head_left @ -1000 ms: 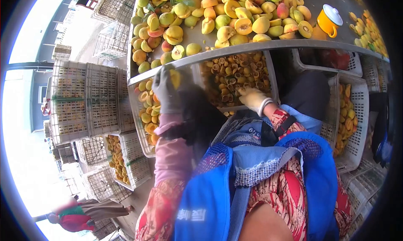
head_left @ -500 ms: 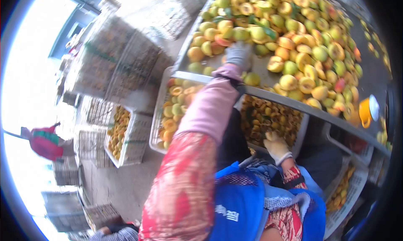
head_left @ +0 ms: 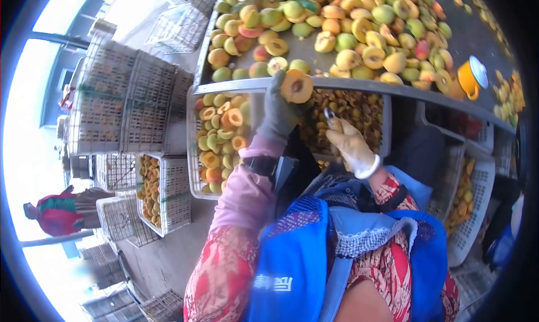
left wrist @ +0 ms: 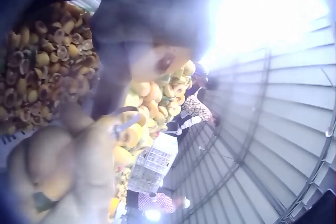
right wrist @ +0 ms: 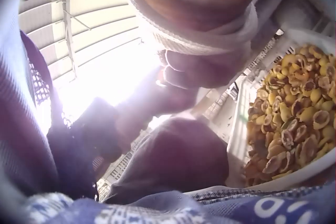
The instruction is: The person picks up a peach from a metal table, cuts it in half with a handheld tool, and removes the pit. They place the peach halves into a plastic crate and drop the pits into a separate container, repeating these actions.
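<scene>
We are holding a halved yellow-orange peach with its dark stone still seated (head_left: 296,86) in our grey-gloved left hand (head_left: 279,113), fingers curled round the underside, cut face turned up toward the camera. A second ago this hand was empty and half a second ago it was reaching up onto the pile, so the half has just been picked and is coming down for pitting. Just right of the grip, our cream-gloved right hand (head_left: 349,145) is closing round a small metal pitting tool (head_left: 329,115), tip pointing at the fruit but still apart from it. Right behind the grip is running the grey metal table edge (head_left: 359,86), and beyond it the heap of whole and halved peaches (head_left: 337,24). Below the right hand is sitting a white plastic crate of removed stones and scraps (head_left: 353,111); left of the grip, a white crate of pitted halves (head_left: 216,136).
</scene>
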The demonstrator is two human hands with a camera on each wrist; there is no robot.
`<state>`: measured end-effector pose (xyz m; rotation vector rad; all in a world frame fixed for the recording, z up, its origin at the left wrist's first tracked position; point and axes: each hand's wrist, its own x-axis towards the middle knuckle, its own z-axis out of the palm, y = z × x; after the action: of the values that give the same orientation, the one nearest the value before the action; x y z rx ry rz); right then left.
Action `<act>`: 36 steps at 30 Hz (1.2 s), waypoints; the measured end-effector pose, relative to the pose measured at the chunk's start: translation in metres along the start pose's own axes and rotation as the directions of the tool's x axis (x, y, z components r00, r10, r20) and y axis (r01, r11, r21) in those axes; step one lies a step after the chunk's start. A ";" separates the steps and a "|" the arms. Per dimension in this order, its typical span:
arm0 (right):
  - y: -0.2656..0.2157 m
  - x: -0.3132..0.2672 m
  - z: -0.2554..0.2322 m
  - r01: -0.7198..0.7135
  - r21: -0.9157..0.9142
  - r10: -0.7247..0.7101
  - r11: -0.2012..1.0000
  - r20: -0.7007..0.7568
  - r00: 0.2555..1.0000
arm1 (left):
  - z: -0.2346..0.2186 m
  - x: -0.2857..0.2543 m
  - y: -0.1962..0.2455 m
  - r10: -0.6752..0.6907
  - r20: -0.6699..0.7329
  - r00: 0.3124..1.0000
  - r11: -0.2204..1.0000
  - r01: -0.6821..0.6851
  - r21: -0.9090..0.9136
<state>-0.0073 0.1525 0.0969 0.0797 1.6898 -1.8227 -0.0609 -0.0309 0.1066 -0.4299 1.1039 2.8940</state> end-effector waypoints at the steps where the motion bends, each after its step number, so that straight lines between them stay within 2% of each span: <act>1: 0.002 -0.003 0.005 0.014 0.025 -0.014 1.000 -0.010 1.000 | -0.002 -0.013 -0.013 -0.053 -0.015 0.998 0.997 0.052 -0.048; 2: 0.005 -0.003 0.007 0.038 0.049 -0.038 0.998 -0.012 0.999 | -0.003 -0.022 -0.021 -0.095 -0.028 0.995 0.992 0.092 -0.090; 4: 0.035 0.012 0.004 0.249 -0.200 -0.261 0.948 -0.038 0.965 | -0.019 -0.027 -0.044 -0.081 -0.061 0.995 0.995 0.077 -0.066; 5: 0.036 0.013 0.004 0.281 -0.292 -0.299 0.914 -0.019 0.954 | -0.031 -0.025 -0.055 -0.066 -0.073 0.995 0.996 0.062 -0.057; 6: 0.034 0.013 0.007 0.333 -0.437 -0.390 0.836 -0.046 0.920 | -0.052 -0.020 -0.067 0.047 -0.015 0.999 0.983 -0.043 0.177; 7: 0.033 0.012 0.010 0.354 -0.577 -0.477 0.736 -0.071 0.876 | -0.076 -0.011 -0.077 0.143 0.073 0.987 0.906 -0.160 0.391; 9: 0.042 0.024 0.010 0.305 -0.621 -0.428 0.722 -0.054 0.902 | -0.085 -0.004 -0.089 0.240 0.137 0.961 0.757 -0.274 0.593; 11: 0.043 0.027 0.018 0.109 -0.506 -0.230 0.856 -0.183 0.956 | -0.089 0.002 -0.094 0.311 0.195 0.930 0.582 -0.349 0.734; 14: 0.066 0.043 0.013 0.212 -0.638 -0.325 0.741 -0.064 0.944 | -0.086 0.003 -0.094 0.371 0.196 0.908 0.504 -0.374 0.779; 15: 0.069 0.044 0.013 0.221 -0.656 -0.336 0.722 -0.054 0.940 | -0.083 0.001 -0.097 0.334 0.099 0.937 0.664 -0.309 0.681; 17: 0.067 0.044 0.015 0.210 -0.671 -0.328 0.711 -0.052 0.943 | -0.076 -0.004 -0.095 0.234 -0.057 0.971 0.884 -0.188 0.428; 19: 0.055 0.040 0.017 0.138 -0.643 -0.265 0.753 -0.105 0.958 | -0.065 -0.007 -0.091 0.116 -0.164 0.980 0.986 -0.093 0.142; 20: 0.044 0.035 0.021 0.084 -0.616 -0.219 0.783 -0.147 0.964 | -0.075 -0.003 -0.097 0.231 -0.125 0.965 0.919 -0.174 0.355; 21: 0.039 0.033 0.022 0.031 -0.585 -0.172 0.810 -0.187 0.967 | -0.084 0.002 -0.102 0.334 -0.062 0.941 0.799 -0.247 0.548; 23: 0.050 0.044 0.018 0.140 -0.648 -0.220 0.749 -0.044 0.975 | -0.093 0.004 -0.107 0.404 -0.040 0.914 0.695 -0.278 0.663; 25: 0.057 0.048 0.016 0.124 -0.599 -0.152 0.791 0.005 0.988 | -0.089 0.001 -0.107 0.343 -0.137 0.929 0.807 -0.217 0.549; 27: 0.021 0.029 0.013 -0.036 -0.441 0.032 0.897 -0.016 0.999 | -0.084 0.001 -0.103 0.236 -0.176 0.956 0.905 -0.151 0.397; 28: 0.017 0.026 0.012 -0.017 -0.438 0.030 0.899 0.024 0.999 | -0.083 0.001 -0.101 0.171 -0.173 0.970 0.944 -0.111 0.312; 31: 0.013 0.019 0.004 -0.004 -0.418 0.061 0.908 0.123 0.991 | -0.081 -0.003 -0.094 0.001 -0.073 0.997 0.943 0.023 0.333; 33: 0.013 0.021 -0.002 -0.058 -0.422 0.136 0.905 0.158 0.978 | -0.088 0.002 -0.099 0.035 -0.055 0.998 0.914 -0.010 0.405; 35: 0.019 0.028 -0.007 -0.101 -0.478 0.210 0.873 0.181 0.961 | -0.089 0.001 -0.099 -0.034 -0.119 0.992 0.909 0.080 0.409; 36: 0.028 0.033 -0.009 -0.118 -0.519 0.247 0.847 0.188 0.951 | -0.068 -0.006 -0.088 -0.119 -0.191 0.974 0.912 0.184 0.367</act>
<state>-0.0233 0.1481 0.0561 -0.1954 1.8462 -1.1497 -0.0284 -0.0088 0.0023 -0.7084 1.5415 2.4598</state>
